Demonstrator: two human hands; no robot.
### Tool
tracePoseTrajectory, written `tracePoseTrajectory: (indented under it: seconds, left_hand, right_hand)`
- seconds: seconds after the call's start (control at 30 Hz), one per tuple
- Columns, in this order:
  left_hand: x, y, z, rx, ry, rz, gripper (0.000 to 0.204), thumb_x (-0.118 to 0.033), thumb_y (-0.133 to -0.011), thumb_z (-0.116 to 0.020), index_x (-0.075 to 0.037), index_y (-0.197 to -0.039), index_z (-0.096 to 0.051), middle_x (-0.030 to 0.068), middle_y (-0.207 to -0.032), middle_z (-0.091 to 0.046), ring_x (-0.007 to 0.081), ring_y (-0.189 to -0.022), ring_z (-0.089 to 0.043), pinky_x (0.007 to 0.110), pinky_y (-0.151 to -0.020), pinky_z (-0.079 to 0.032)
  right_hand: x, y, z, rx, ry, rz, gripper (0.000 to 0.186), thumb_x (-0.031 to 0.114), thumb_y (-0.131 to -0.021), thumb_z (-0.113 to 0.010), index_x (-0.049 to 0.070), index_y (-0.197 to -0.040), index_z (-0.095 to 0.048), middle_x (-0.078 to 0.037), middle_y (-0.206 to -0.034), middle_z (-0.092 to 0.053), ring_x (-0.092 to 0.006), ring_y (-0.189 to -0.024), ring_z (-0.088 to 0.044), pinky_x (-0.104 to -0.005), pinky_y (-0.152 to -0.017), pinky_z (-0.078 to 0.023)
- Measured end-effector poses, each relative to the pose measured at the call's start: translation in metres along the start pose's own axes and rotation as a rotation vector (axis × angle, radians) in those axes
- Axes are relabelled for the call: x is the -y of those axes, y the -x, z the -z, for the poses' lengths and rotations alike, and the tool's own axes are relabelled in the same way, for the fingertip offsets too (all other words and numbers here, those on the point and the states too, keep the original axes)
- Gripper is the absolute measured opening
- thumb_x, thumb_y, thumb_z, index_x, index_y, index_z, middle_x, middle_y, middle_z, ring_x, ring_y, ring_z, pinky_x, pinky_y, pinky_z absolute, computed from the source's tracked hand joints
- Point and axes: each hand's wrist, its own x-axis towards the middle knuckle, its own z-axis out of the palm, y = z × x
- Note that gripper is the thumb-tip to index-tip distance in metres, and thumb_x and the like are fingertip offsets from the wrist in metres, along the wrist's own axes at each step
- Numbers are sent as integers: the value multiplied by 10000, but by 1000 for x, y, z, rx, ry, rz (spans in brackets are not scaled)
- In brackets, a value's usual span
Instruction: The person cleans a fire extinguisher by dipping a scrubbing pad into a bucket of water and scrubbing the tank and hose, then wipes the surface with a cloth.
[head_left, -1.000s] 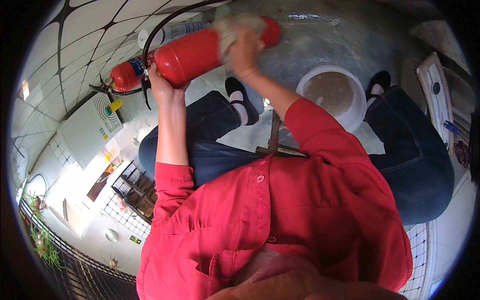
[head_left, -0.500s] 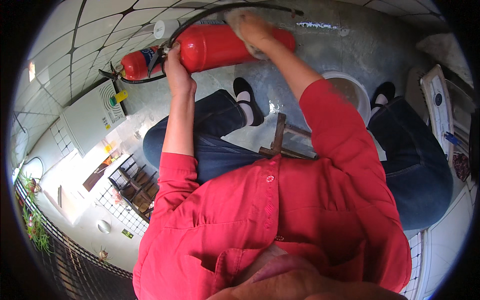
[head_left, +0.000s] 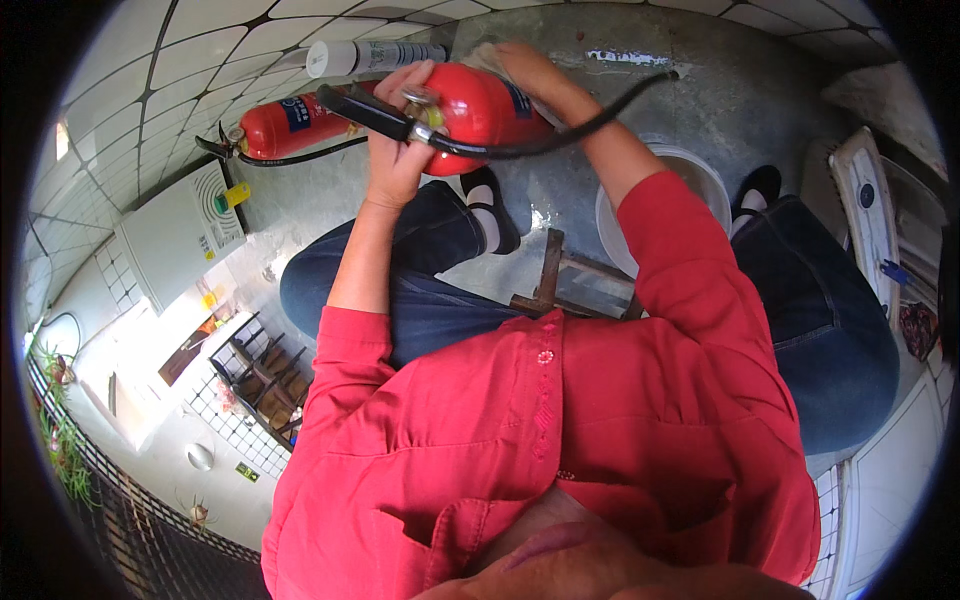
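Observation:
I hold a red fire extinguisher (head_left: 480, 105) above my knees. My left hand (head_left: 398, 150) grips its neck just below the black lever handle (head_left: 362, 108) and valve. My right hand (head_left: 528, 72) presses a pale cloth (head_left: 487, 58) against the top of the red cylinder. The extinguisher's black hose (head_left: 600, 112) loops out to the right, past my right forearm. I am seated in blue jeans and a red shirt, with black shoes on the grey floor.
A second red extinguisher (head_left: 290, 120) lies on the floor to the left, with a white canister (head_left: 370, 55) beyond it. A white bucket (head_left: 700, 175) stands by my right knee. A wooden stool (head_left: 560, 285) is under me. A white box (head_left: 175, 235) sits at left.
The held extinguisher has been turned, so its valve and black handle now face me. My left hand shifted to the neck, my right hand with the cloth moved over the cylinder, and the hose swung right.

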Motion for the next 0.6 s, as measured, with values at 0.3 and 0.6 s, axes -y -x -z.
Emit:
tracePoseTrajectory:
  seconds: [0.3, 0.6]
  left_hand:
    - [7, 14, 18, 4, -9, 104, 854, -206, -650, -755, -69, -1441, -462, 168, -1381, -492, 292, -1246, -507, 396, -1066, -391]
    - [-2, 35, 30, -11, 195, 363, 753, -137, -660, -785, -42, -1359, -519, 101, -1180, -649, 238, -1149, -598, 369, -1040, -425]
  right_hand:
    - [34, 108, -14, -515, 246, -330, 276, 212, -929, -521, -24, -1048, -600, -286, -1047, -645, -465, -1010, -607, -523, -858, -477]
    - [51, 186, -55, -246, 0, -381, 295, 217, -931, -507, -53, -1005, -599, -314, -966, -660, -467, -1004, -639, -509, -835, -511]
